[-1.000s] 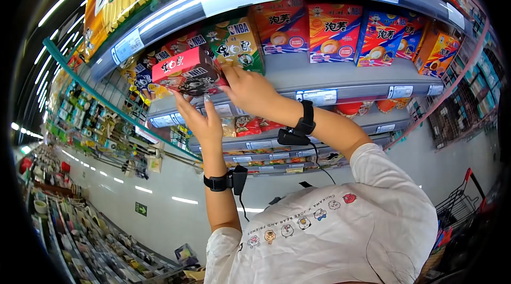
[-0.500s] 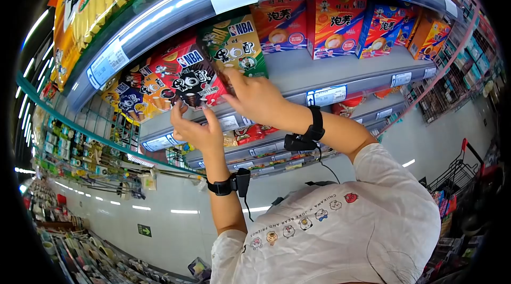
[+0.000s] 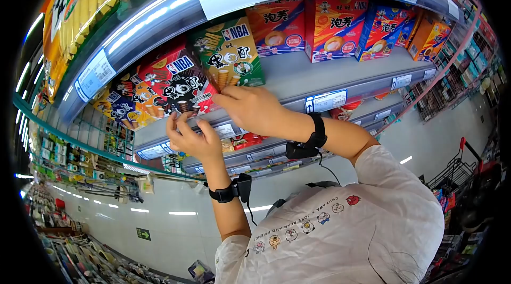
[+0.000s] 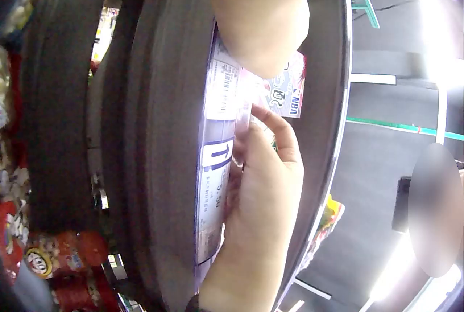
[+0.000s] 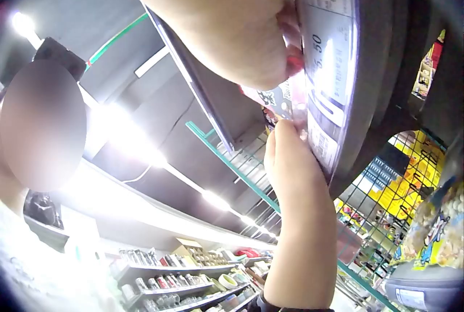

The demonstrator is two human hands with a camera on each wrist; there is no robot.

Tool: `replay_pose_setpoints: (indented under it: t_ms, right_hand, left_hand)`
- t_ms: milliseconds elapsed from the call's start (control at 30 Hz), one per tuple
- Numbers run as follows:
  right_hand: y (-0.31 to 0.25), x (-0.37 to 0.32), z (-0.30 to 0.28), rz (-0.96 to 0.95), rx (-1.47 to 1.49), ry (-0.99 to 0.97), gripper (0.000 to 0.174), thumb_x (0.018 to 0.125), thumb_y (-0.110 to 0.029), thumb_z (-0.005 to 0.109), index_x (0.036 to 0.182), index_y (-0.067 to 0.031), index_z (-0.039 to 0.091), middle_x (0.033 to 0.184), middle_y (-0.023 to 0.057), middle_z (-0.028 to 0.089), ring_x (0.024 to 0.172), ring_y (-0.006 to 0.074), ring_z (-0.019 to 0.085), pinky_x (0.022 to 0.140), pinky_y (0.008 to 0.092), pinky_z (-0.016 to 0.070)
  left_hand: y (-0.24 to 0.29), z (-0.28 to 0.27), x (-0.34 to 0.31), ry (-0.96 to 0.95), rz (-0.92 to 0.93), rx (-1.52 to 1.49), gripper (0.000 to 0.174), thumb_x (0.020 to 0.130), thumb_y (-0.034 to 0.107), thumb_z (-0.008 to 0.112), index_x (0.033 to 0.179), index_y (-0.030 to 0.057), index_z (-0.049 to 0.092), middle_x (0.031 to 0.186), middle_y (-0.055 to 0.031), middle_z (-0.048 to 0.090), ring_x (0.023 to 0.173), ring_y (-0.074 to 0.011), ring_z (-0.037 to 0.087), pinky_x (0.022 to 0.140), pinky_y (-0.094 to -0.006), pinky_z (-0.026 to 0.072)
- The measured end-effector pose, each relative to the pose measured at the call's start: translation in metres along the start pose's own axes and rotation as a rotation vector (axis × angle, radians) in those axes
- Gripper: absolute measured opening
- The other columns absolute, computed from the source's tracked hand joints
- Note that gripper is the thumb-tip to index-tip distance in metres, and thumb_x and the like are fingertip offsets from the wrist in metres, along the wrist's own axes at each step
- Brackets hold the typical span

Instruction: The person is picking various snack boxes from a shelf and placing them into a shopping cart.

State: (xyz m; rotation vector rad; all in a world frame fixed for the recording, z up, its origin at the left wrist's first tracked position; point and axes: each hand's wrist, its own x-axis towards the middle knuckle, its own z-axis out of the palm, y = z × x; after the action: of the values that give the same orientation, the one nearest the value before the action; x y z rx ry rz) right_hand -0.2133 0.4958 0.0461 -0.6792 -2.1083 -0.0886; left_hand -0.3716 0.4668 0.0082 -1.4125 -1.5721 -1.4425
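On the shelf (image 3: 290, 74), a red-and-black NBA box (image 3: 178, 79) stands facing out, between an orange box (image 3: 146, 95) and a green-and-gold box (image 3: 229, 52). My left hand (image 3: 196, 138), fingers spread and loosely bent, has its fingertips at the red-and-black box's lower front edge. The fingers of my right hand (image 3: 255, 108) touch that box's lower right corner, beside the green box. In the left wrist view, my right hand (image 4: 261, 189) reaches along the price strip (image 4: 216, 181). The right wrist view shows my left hand (image 5: 301, 203) behind the strip; its fingertips are partly hidden.
Red and blue boxes (image 3: 335, 28) stand farther right on the shelf. Yellow snack packs (image 3: 96, 5) sit on the shelf above, behind a thick front rail. A teal rack edge (image 3: 80, 138) runs at the left. A shopping cart (image 3: 455, 169) stands at the lower right.
The red-and-black box, held tilted with its pink side up earlier, has swung down and now stands on the shelf with its front showing. Both hands are lower on it.
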Motion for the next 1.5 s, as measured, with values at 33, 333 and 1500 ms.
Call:
replay_pose_setpoints:
  t_ms: [33,333,1500]
  right_hand:
    - [-0.0002,-0.0002,-0.0008,-0.002,0.005,-0.003,0.029,0.074,-0.006,0.058,0.103,-0.0073,0.058,0.086,0.0074,0.059,0.072,0.0248,0.062,0.057,0.0338,0.0507]
    - [-0.0016,0.001,-0.0048,-0.006,-0.001,-0.047,0.031,0.075,-0.007,0.057,0.105,-0.0091,0.06,0.088,0.0069,0.059,0.071,0.0241,0.062,0.058,0.0345,0.0508]
    - [0.0003,0.0049,0.0006,0.069,0.105,0.029,0.029,0.075,-0.008,0.057,0.103,-0.0052,0.059,0.072,0.0115,0.06,0.061,0.0293,0.061,0.053,0.0385,0.0491]
  left_hand:
    - [0.0005,-0.0005,-0.0002,-0.005,-0.004,0.003,0.024,0.071,0.015,0.054,0.092,0.0065,0.06,0.115,-0.0151,0.051,0.103,-0.0302,0.049,0.082,-0.0424,0.0306]
    - [0.0019,-0.0007,-0.0003,-0.01,-0.018,-0.021,0.022,0.072,0.015,0.053,0.091,0.0066,0.06,0.114,-0.0159,0.051,0.103,-0.0304,0.049,0.084,-0.042,0.032]
    - [0.0003,0.0046,-0.0016,-0.001,-0.003,0.016,0.042,0.073,0.017,0.047,0.112,0.0108,0.061,0.107,-0.0059,0.058,0.098,-0.0239,0.053,0.079,-0.0397,0.0326]
